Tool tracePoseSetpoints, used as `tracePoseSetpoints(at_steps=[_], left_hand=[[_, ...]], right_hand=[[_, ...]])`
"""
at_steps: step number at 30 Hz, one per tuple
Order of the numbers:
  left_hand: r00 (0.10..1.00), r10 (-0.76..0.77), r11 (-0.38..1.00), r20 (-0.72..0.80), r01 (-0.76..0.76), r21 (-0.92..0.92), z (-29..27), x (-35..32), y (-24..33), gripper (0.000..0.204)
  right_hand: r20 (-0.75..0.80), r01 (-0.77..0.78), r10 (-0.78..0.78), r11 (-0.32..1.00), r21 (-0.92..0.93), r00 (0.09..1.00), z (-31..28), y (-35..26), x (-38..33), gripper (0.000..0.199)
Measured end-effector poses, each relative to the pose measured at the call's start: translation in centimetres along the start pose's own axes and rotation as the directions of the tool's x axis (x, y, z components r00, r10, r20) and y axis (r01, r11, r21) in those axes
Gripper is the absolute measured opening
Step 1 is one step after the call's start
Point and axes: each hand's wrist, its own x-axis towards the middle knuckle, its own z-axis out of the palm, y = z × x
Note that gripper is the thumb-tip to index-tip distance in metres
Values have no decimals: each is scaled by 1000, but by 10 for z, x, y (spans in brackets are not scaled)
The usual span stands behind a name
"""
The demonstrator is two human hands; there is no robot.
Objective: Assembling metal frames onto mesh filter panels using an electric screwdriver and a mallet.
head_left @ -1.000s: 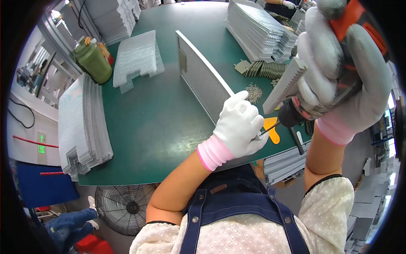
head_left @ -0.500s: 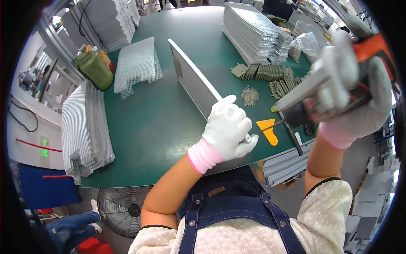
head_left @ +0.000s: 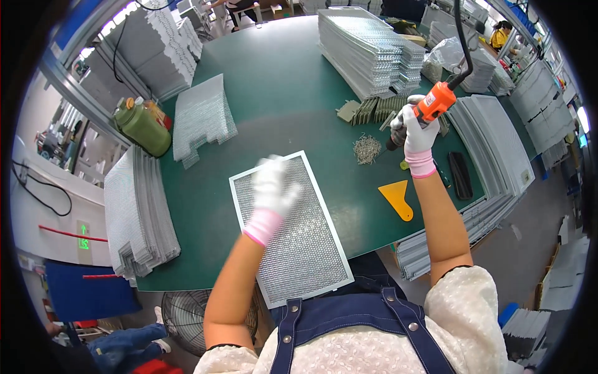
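Observation:
A white-framed rectangular mesh panel (head_left: 303, 240) lies flat on the green table, its lower end beside my apron. My left hand (head_left: 269, 190), in a white glove with a pink cuff, is over the panel's upper left part. It is blurred, but its thumb stands apart from the fingers, and nothing shows in it. In my gloved right hand (head_left: 418, 134) is an orange-and-black corded power screwdriver (head_left: 436, 101), its dark front end pointing down left. Near that tip lies a pile of small metal fasteners (head_left: 367, 149). A yellow scraper (head_left: 397, 198) lies below the pile.
Mesh sheets are stacked at the left (head_left: 140, 212) and back right (head_left: 367, 50). One loose mesh sheet (head_left: 202, 118) lies beside a green jug (head_left: 142, 128). Flat olive pieces (head_left: 367, 111) sit behind the fasteners. White frames (head_left: 489, 140) are stacked right; a black tray (head_left: 460, 176) lies nearer.
The panel has gone from standing on edge to lying flat. My left hand has left its edge and moved left. My right hand has carried the power screwdriver away from the panel, farther over the table.

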Motion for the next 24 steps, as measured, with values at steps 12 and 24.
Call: tracePoseSetpoints(at_steps=[12, 24], left_hand=[[872, -429, 903, 235, 421, 86, -131, 28, 5, 33], [986, -164, 967, 15, 164, -197, -135, -47, 177, 41]], right_hand=[[189, 128, -162, 975, 180, 969, 33, -103, 20, 21], [314, 60, -214, 897, 437, 925, 60, -234, 9, 39]])
